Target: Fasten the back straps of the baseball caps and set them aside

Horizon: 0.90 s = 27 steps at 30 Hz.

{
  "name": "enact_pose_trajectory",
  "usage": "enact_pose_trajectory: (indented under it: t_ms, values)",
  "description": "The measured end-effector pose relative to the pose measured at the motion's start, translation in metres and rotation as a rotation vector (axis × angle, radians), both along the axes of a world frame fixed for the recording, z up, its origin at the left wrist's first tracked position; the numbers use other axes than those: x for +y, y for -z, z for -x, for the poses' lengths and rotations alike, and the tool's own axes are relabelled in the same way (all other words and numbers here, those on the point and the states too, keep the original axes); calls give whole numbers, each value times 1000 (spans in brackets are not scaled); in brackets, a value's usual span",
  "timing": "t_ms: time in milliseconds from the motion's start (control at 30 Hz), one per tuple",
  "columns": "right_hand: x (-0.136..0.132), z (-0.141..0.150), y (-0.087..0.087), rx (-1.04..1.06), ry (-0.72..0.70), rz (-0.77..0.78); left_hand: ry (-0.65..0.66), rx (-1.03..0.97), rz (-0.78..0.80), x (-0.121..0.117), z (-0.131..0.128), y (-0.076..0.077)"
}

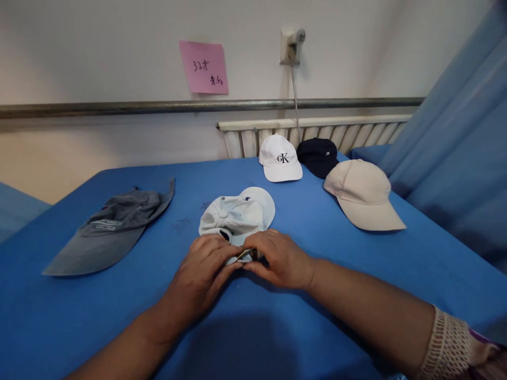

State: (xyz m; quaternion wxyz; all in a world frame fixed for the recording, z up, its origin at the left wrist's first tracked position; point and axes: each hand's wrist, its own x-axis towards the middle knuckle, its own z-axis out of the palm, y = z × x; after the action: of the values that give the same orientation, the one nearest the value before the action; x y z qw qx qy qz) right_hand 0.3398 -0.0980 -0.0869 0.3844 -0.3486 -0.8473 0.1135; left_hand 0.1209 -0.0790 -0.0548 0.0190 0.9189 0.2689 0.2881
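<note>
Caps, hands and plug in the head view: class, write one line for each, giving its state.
Pale cap: lying down, held at its near edge
Left hand: pinching that edge
Right hand: pinching that edge
Grey cap: crown slumped
White cap: crown raised
Dark cap: crown raised
Beige cap: crown raised
Plug: in the socket

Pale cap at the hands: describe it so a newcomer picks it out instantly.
On the blue table, go to the near middle, where the left hand and right hand meet. The pale cap lies there, brim pointing away. Unlike the white CK cap behind it, it has a small dark emblem and both hands on it.
</note>
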Motion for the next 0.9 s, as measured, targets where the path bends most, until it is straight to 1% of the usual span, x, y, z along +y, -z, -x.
enact_pose_trajectory:
  t_ms: [100, 233, 333, 433, 533, 700, 900]
  values:
    - [1, -1, 0, -2, -7, 9, 23, -13, -4, 0, -1, -1]
    - [5, -3, 3, -21, -69, 42, 37, -5, 20, 1, 1, -1]
    - [6, -2, 7, -33, -30, 10, 31, 22, 27, 2, 3, -1]
    - [6, -1, 6, -10, 1, -46, 15, 44, 1, 2, 4, -2]
    - [4, -2, 4, 7, 4, -71, 6, 41, -31, 2, 3, -3]
    - [3, -4, 2, 26, -2, -68, 38, 30, -88, 1, 2, -4]
    - [2, -4, 1, 54, 5, -131, 55, 12, -122, 0, 4, -6]
